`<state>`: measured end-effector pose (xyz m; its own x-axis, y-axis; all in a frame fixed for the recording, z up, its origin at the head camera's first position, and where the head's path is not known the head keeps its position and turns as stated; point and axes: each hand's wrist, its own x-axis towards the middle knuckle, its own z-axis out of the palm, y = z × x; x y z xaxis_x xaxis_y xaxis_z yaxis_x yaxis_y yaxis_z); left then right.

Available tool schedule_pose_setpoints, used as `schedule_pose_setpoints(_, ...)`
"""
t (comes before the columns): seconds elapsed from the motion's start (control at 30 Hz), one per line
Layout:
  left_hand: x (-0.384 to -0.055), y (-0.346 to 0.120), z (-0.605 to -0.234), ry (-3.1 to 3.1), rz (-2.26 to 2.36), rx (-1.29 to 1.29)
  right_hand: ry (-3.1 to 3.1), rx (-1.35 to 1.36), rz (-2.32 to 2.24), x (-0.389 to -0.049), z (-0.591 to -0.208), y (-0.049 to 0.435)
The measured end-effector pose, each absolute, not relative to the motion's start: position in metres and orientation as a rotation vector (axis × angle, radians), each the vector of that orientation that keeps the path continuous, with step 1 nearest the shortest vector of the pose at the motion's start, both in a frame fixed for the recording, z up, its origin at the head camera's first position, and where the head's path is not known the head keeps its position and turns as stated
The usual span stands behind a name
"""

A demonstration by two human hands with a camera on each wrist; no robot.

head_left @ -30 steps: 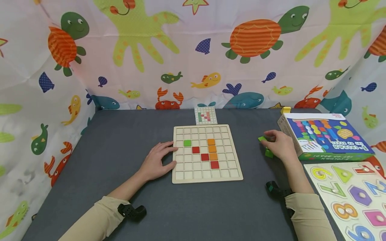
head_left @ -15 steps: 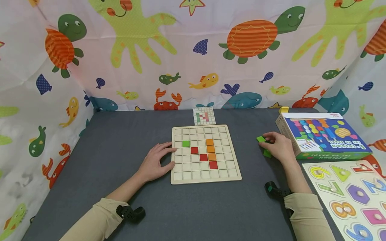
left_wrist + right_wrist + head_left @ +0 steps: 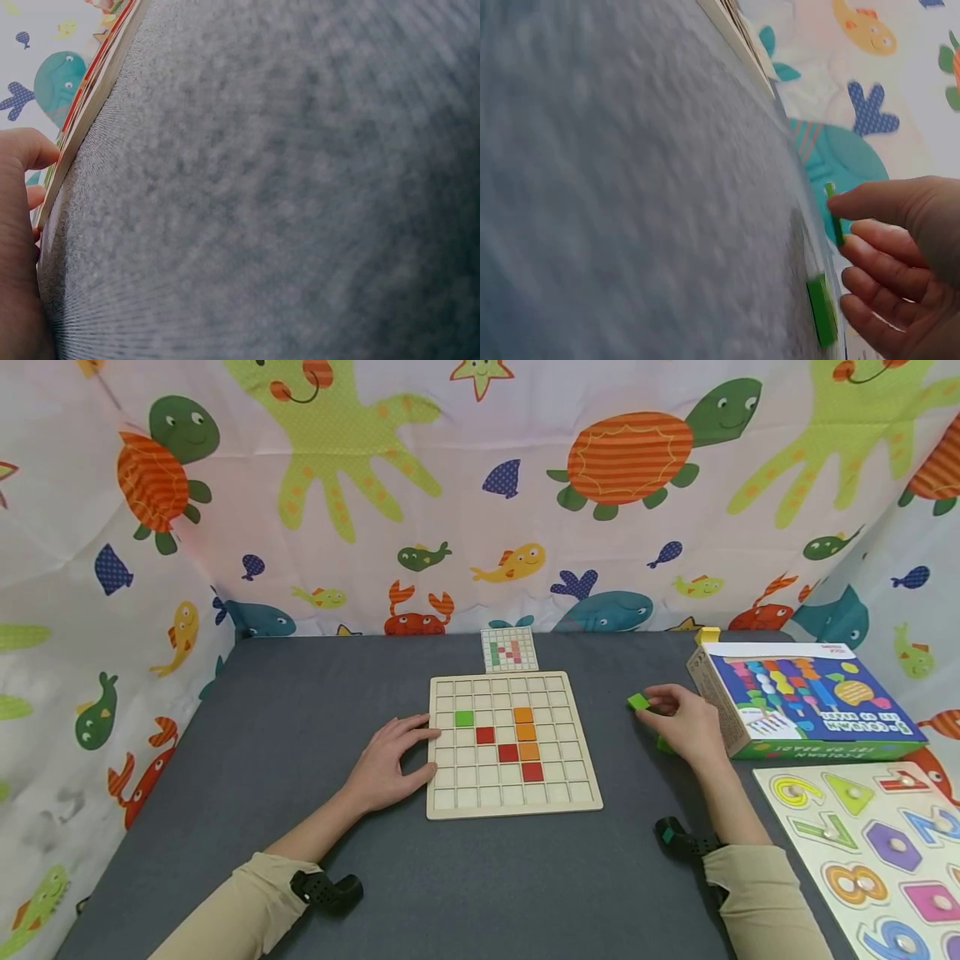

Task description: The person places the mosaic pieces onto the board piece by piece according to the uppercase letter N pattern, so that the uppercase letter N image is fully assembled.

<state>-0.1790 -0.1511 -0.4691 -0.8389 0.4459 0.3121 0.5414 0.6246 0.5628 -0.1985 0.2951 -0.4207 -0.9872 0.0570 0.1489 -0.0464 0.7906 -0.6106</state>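
Note:
My left hand [image 3: 392, 762] rests at the left edge of a wooden grid board [image 3: 472, 797], fingertips and thumb touching its rim. In the left wrist view, my fingers touch the side of the board [image 3: 90, 112]. One green, several red and several orange squares fill some of its cells. To the right of the board, my right hand [image 3: 688, 722] pinches a small green square tile [image 3: 637, 702] between thumb and fingers. In the right wrist view this tile [image 3: 835, 214] is seen edge-on, held above the table. Another green tile [image 3: 663, 745] lies below the hand, partly hidden by it.
Behind the board stands a small pattern card [image 3: 510, 650]. A blue printed box [image 3: 817, 697] is to the right of my right hand, with a yellow piece [image 3: 708, 634] behind it. A number-and-shape puzzle board [image 3: 862, 827] lies nearer. A patterned cloth [image 3: 465, 485] walls the table.
My right hand has pulled the green tile slightly left, away from the other green tile. My left hand stays at the board's edge.

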Motion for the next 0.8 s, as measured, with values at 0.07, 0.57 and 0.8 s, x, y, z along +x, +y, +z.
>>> schedule_pose_setpoints(0.07, -0.179, -0.151, -0.469, -2.700, -1.006, -0.827, -2.809, -0.001, 0.984, -0.199, -0.420, 0.289)
schedule_pose_setpoints(0.57, -0.179, -0.150, -0.467, -2.714, -0.988, -0.820, -2.821, 0.157, 1.242, -0.201, -0.416, 0.214)
schedule_pose_setpoints(0.8, -0.178, -0.151, -0.466, -2.727, -0.977, -0.819, -2.834, 0.319, 1.380, -0.204, -0.414, 0.176)
